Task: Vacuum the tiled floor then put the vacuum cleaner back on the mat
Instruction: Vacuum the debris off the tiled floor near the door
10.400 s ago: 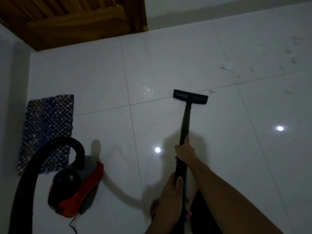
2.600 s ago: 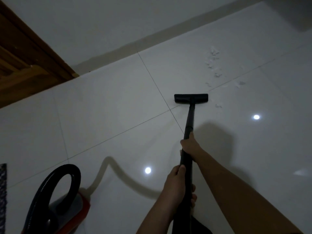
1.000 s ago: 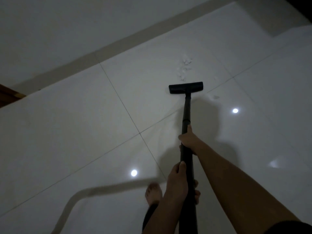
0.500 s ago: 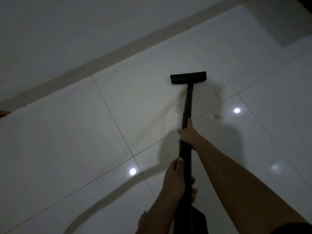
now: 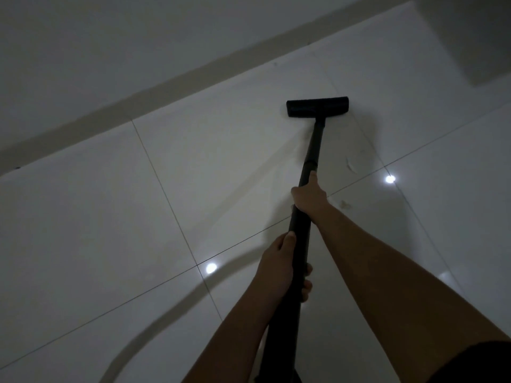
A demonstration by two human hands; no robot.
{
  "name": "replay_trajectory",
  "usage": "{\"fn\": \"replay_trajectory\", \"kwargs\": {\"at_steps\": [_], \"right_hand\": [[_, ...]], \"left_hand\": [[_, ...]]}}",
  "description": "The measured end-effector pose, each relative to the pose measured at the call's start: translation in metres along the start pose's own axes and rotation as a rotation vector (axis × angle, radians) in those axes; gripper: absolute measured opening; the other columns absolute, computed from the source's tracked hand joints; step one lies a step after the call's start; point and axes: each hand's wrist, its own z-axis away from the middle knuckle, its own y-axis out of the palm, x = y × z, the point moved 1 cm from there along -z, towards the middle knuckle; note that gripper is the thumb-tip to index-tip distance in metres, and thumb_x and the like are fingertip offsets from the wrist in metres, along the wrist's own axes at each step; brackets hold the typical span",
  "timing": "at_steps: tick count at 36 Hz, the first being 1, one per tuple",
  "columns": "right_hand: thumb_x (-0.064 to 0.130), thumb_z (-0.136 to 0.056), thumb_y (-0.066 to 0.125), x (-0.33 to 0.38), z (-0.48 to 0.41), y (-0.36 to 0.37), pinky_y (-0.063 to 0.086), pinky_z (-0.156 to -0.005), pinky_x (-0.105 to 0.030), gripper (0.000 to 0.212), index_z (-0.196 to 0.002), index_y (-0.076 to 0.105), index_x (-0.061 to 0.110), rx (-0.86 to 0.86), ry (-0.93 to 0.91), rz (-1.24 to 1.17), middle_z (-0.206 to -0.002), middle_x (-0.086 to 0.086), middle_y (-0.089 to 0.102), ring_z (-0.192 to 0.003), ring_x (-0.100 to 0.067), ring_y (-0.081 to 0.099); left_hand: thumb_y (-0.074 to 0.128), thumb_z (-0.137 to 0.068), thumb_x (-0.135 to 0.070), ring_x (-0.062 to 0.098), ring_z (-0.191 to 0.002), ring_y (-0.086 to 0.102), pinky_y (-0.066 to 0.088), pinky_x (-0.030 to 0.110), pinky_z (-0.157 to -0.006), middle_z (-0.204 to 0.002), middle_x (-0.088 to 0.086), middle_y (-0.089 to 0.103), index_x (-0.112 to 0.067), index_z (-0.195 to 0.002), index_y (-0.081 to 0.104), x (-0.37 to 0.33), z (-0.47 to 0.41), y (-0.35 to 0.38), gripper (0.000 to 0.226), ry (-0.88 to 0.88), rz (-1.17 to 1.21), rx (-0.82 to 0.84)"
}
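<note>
A black vacuum wand (image 5: 313,150) runs from the bottom of the head view up to its flat floor nozzle (image 5: 317,106), which lies on the glossy white tiled floor (image 5: 110,217) close to the wall. My right hand (image 5: 308,200) grips the wand midway. My left hand (image 5: 279,266) grips it lower down, fingers wrapped round the tube. Small scraps of debris (image 5: 350,165) lie on the tile right of the wand. The vacuum body and the mat are out of view.
A white wall with a beige skirting strip (image 5: 166,84) crosses the top of the view. A darker wall section (image 5: 470,37) stands at the top right. The hose's shadow (image 5: 154,335) curves over the tiles at the lower left. Ceiling light reflections dot the floor.
The nozzle has been pushed forward over the debris patch and now sits nearer the wall. Both hands keep the same hold on the wand. The vacuum body and mat left the view.
</note>
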Motion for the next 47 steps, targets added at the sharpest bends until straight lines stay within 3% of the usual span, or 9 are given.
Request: {"fn": "replay_trajectory", "kwargs": {"at_steps": [3, 6, 13, 17, 25, 31, 39, 44, 47], "right_hand": [[0.009, -0.092, 0.045, -0.002, -0.005, -0.014, 0.048, -0.095, -0.047, 0.074, -0.152, 0.002, 0.014, -0.001, -0.023, 0.047, -0.147, -0.021, 0.035, -0.109, -0.039, 0.059], [0.01, -0.091, 0.044, -0.006, -0.007, -0.027, 0.051, -0.091, -0.046, 0.079, -0.153, -0.003, 0.022, -0.027, 0.007, -0.022, -0.132, -0.025, 0.048, -0.104, -0.038, 0.06], [0.01, -0.092, 0.046, -0.022, -0.001, -0.046, 0.048, -0.095, -0.047, 0.077, -0.153, -0.001, 0.018, -0.025, 0.03, 0.025, -0.14, -0.022, 0.042, -0.11, -0.038, 0.056], [0.012, -0.091, 0.045, -0.037, 0.005, -0.048, 0.049, -0.095, -0.049, 0.08, -0.153, -0.005, 0.021, -0.041, 0.072, 0.004, -0.13, -0.025, 0.049, -0.108, -0.039, 0.058], [0.008, -0.092, 0.046, -0.072, 0.031, -0.044, 0.046, -0.099, -0.049, 0.072, -0.152, 0.006, 0.015, -0.031, 0.037, -0.065, -0.147, -0.022, 0.034, -0.117, -0.039, 0.053], [0.01, -0.095, 0.043, -0.094, 0.063, -0.034, 0.052, -0.084, -0.042, 0.077, -0.152, -0.005, 0.025, -0.033, 0.077, -0.159, -0.13, -0.023, 0.049, -0.069, -0.022, 0.056], [0.01, -0.093, 0.045, -0.125, 0.099, -0.001, 0.051, -0.092, -0.053, 0.08, -0.152, -0.004, 0.03, -0.036, 0.141, -0.21, -0.13, -0.025, 0.048, -0.099, -0.039, 0.062], [0.011, -0.094, 0.045, -0.146, 0.122, 0.021, 0.053, -0.088, -0.05, 0.079, -0.152, -0.006, 0.03, -0.019, 0.162, -0.243, -0.125, -0.025, 0.051, -0.087, -0.035, 0.06], [0.012, -0.093, 0.046, -0.16, 0.135, 0.035, 0.053, -0.088, -0.051, 0.081, -0.151, -0.007, 0.03, -0.021, 0.177, -0.263, -0.127, -0.025, 0.051, -0.093, -0.038, 0.061]], "left_hand": [[0.033, -0.1, -0.039, 0.015, -0.038, 0.043, 0.037, 0.018, -0.037, -0.065, 0.008, 0.05, -0.022, -0.104, 0.053, -0.004, -0.004, 0.011, 0.026, 0.003, -0.018, -0.006], [0.033, -0.1, -0.038, 0.015, -0.037, 0.043, 0.037, 0.018, -0.036, -0.064, 0.008, 0.05, -0.02, -0.112, 0.052, -0.004, -0.009, 0.023, 0.029, 0.017, -0.031, -0.001], [0.033, -0.1, -0.037, 0.015, -0.036, 0.043, 0.037, 0.019, -0.038, -0.065, 0.009, 0.05, -0.018, -0.114, 0.052, 0.002, -0.007, 0.042, 0.031, -0.008, -0.071, 0.014], [0.033, -0.101, -0.036, 0.015, -0.036, 0.044, 0.037, 0.019, -0.038, -0.065, 0.01, 0.05, -0.018, -0.112, 0.053, 0.012, 0.0, 0.046, 0.029, -0.02, -0.102, 0.021], [0.032, -0.1, -0.038, 0.017, -0.038, 0.043, 0.038, 0.02, -0.038, -0.066, 0.011, 0.05, -0.022, -0.12, 0.052, 0.046, 0.022, 0.043, 0.032, -0.013, -0.139, 0.052], [0.032, -0.1, -0.039, 0.015, -0.04, 0.047, 0.041, 0.023, -0.042, -0.068, 0.01, 0.053, -0.023, -0.121, 0.051, 0.075, 0.043, 0.029, 0.033, 0.022, -0.193, 0.087], [0.034, -0.099, -0.039, 0.016, -0.039, 0.049, 0.041, 0.023, -0.04, -0.068, 0.011, 0.054, -0.023, -0.12, 0.053, 0.114, 0.071, 0.002, 0.032, 0.045, -0.242, 0.073], [0.032, -0.101, -0.034, 0.015, -0.036, 0.05, 0.042, 0.02, -0.037, -0.072, 0.014, 0.056, -0.016, -0.121, 0.051, 0.138, 0.088, -0.016, 0.033, 0.069, -0.303, 0.092], [0.031, -0.102, -0.033, 0.012, -0.035, 0.05, 0.042, 0.019, -0.036, -0.076, 0.016, 0.057, -0.011, -0.12, 0.051, 0.152, 0.098, -0.026, 0.035, 0.088, -0.35, 0.11]]}}
